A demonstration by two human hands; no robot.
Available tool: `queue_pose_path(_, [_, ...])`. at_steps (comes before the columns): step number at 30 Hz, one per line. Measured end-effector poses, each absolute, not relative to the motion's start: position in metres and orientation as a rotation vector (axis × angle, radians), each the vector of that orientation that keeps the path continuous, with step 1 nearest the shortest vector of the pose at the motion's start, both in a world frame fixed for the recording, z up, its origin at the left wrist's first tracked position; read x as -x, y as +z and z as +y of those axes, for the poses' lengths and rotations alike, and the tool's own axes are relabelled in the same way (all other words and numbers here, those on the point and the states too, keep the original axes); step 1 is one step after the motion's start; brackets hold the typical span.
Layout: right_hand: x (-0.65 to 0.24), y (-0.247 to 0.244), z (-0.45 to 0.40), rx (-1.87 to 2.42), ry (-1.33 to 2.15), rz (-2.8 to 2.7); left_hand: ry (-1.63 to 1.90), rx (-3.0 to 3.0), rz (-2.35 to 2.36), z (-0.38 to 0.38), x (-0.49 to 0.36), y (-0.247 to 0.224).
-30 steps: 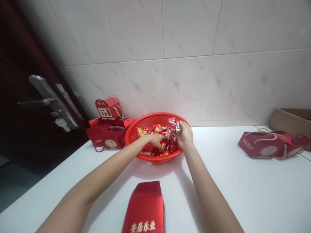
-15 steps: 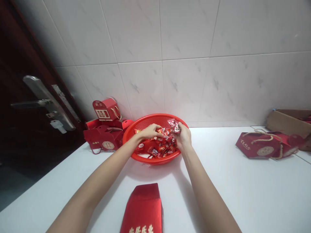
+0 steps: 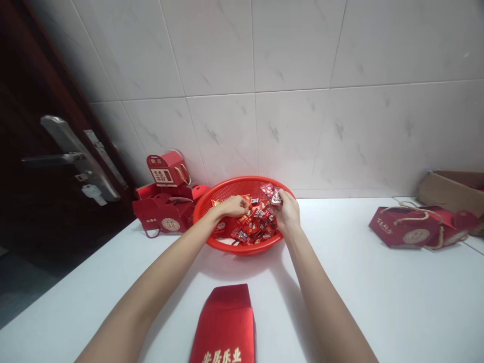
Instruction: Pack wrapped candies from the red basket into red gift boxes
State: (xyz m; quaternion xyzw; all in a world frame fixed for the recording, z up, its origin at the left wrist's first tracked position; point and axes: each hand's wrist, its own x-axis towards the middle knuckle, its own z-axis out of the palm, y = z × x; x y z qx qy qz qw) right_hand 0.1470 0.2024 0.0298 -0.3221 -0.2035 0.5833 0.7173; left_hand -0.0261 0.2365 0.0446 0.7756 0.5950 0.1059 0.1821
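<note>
I see a dark reddish door (image 3: 26, 85), a key (image 3: 94, 194) hanging under its metal handle (image 3: 53, 159). Right of the door, softly lit, run a grey-veined tile wall (image 3: 295, 45) and a white table (image 3: 370, 297); below the door, the floor (image 3: 17, 282) is dim.

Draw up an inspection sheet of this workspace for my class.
Surface: white table
Job's things: red basket holding wrapped packets; red box with gold lettering in front
Clutter: stacked red boxes, left; rope-handled boxes beside a cardboard box, right
Left hand: over the basket's packets; grip unclear
Right hand: holding a dotted packet at the basket's right side
Cables: nothing seen
Surroundings: tiled wall behind; dark door with key in its lock, left
</note>
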Motion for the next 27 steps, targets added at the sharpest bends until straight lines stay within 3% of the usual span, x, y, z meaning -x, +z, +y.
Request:
queue_pose_path(9, [-0.148,0.032,0.199,0.714,1.346,-0.391,0.576,-2.030,2.049,0.268,0.035,0.031])
queue_pose_path(27, [-0.148,0.034,0.198,0.703,1.355,-0.363,-0.056,-2.020,2.075,0.276,0.047,0.017])
